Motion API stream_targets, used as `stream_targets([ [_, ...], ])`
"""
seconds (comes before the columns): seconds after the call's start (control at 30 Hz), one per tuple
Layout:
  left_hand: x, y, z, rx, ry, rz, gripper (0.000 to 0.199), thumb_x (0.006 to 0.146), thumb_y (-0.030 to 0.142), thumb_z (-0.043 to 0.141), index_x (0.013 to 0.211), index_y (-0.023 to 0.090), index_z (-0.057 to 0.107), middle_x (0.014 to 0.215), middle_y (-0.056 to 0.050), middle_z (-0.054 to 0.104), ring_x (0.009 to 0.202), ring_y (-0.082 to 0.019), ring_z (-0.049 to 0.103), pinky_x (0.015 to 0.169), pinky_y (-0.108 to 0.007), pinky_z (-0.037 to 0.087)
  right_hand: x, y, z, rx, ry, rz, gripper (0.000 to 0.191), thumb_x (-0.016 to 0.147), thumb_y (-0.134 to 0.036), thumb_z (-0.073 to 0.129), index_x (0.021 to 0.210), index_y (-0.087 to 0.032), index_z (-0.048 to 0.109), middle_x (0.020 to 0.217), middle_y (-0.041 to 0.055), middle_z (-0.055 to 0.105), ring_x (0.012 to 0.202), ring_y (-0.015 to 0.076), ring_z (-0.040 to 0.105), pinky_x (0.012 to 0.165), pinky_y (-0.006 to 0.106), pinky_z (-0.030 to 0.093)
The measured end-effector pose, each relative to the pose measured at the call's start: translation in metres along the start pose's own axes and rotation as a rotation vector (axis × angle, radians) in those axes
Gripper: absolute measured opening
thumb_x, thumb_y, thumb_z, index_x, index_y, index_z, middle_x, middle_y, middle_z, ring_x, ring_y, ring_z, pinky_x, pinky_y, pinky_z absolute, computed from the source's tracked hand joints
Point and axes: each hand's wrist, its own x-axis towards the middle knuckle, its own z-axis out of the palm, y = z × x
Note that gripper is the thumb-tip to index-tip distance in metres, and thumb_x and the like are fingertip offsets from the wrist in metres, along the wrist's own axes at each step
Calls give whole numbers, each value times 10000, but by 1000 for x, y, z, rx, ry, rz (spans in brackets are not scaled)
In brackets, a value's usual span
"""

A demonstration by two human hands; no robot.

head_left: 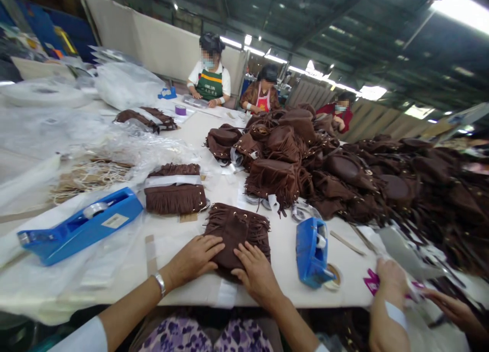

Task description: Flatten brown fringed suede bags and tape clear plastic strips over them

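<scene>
Both left hand [196, 258] and right hand [255, 270] lie spread on brown fringed bag [234, 228].

Bag [233, 231] on table [280, 286], tape dispenser [306, 252] right.

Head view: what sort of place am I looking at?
Most likely a bag workshop or factory packing area: a large pile of brown fringed bags, a blue tape dispenser and a person in a green apron suggest it.

Dark brown bag [233, 237], blue tape dispensers [80, 235], purple-blotched pale cloth [244, 336], yellow-banded green apron [210, 89]
</scene>
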Motion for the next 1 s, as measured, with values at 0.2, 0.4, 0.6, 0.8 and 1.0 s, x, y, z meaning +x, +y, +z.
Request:
stream_targets([
  [0.2, 18, -2, 2, -101, 69, -147, 394, 843, 225, 641, 1225, 216, 544, 1165, -60, 640, 1109, -225, 552, 943, -381, 462, 10, 1, -9, 68, 69, 163, 301, 1035, -341, 389, 1110, -194, 640, 990, 79, 730, 930, 216, 691, 814, 328, 540],
  [0.4, 16, 1, 15, -156, 134, -183, 358, 847, 87, 511, 1174, 224, 562, 1199, -63, 596, 1155, -219, 494, 984, -396, 438, 3, 2, 1, -51, 89, -33, 426, 956, -207, 551, 1378, -189, 496, 1240, 100, 668, 1143, 223, 631, 979, 362, 512],
  [0.6, 11, -4, 22, -212, 157, -137, 579, 776, -13, 446, 1273, 265, 551, 1232, -57, 566, 1167, -209, 478, 1013, -393, 425, -5, 14, 2, -408, 62, -187, 594, 874, -13, 489, 1445, -174, 464, 1379, 175, 572, 1035, 234, 690, 849, 343, 582],
  [0.8, 8, -14, 25, -209, 203, -55, 637, 750, -28, 450, 1292, 282, 576, 1216, -74, 578, 1139, -226, 504, 984, -420, 440, -19, -4, 28, -535, 178, -236, 493, 909, -141, 541, 1402, -152, 521, 1395, 184, 556, 1253, 315, 553, 1000, 447, 492],
  [1.0, -9, -1, 4, -38, 162, -42, 437, 876, 156, 540, 1303, 248, 566, 1294, -79, 610, 1167, -200, 547, 926, -333, 475, -23, 2, 53, -448, 406, -360, 701, 925, -566, 456, 1528, -226, 351, 1406, 167, 548, 1176, 402, 590, 863, 514, 516],
])
